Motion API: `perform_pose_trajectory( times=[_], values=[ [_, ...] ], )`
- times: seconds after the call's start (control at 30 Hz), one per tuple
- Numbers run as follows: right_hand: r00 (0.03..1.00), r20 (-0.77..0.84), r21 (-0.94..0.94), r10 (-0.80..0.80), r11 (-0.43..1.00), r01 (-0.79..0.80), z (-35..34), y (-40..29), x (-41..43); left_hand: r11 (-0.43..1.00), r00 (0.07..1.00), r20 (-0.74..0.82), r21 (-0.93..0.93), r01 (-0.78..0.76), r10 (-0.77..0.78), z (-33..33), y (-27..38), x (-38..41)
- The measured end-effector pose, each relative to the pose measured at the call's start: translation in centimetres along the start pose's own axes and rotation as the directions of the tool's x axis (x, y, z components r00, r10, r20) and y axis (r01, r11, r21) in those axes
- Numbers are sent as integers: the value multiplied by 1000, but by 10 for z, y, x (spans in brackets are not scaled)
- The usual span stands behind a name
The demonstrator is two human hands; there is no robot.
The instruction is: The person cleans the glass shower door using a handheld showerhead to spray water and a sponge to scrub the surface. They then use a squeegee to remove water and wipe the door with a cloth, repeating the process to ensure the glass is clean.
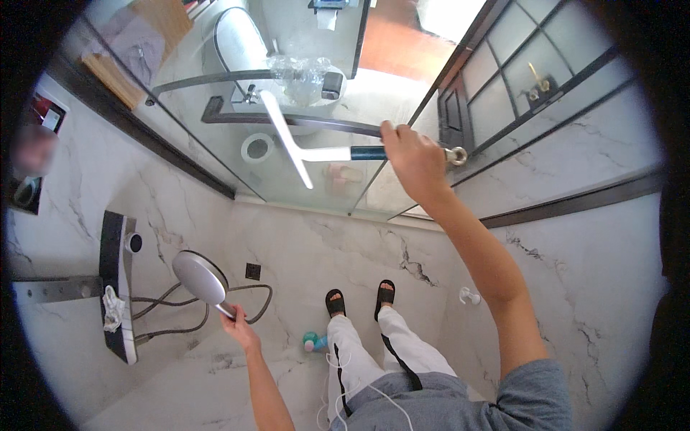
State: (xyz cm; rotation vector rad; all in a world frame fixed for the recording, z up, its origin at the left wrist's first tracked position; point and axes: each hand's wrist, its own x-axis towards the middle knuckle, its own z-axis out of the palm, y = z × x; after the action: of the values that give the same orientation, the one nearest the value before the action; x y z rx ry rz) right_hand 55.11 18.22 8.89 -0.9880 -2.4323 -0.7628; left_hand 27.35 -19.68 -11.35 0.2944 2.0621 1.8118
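Observation:
My left hand [241, 327] grips the handle of a round silver hand shower [200, 276], its back turned up towards me. A grey hose [264, 304] loops between it and the wall-mounted shower fixture [116, 291]. Raised high, my right hand [414, 161] is closed around the dark handle of a white squeegee [323, 154]. A metal ring at the handle's end sticks out past my fist. The blade is in front of the glass shower panel [302, 188]; whether it touches cannot be told. A dark bar handle [334, 124] runs close to my right hand.
A square floor drain [253, 271] lies near the hose. Green and blue bottles [312, 341] stand by my leg. A white hook [470, 296] is on the right wall. Beyond the glass are a toilet [237, 40], pink slippers [342, 175] and a framed glass door [531, 59].

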Motion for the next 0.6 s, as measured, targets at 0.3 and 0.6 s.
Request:
perform_pose_trajectory(
  times=[0.3, 0.6],
  values=[
    [989, -144, 51, 12, 999, -5, 24, -49, 48, 999, 1000, -5, -41, 12, -13, 14, 8, -8],
    [994, -99, 236, 41, 972, -16, 29, -89, 83, 997, 997, -76, -77, -8, 2, 2, 1, 3]
  ],
)
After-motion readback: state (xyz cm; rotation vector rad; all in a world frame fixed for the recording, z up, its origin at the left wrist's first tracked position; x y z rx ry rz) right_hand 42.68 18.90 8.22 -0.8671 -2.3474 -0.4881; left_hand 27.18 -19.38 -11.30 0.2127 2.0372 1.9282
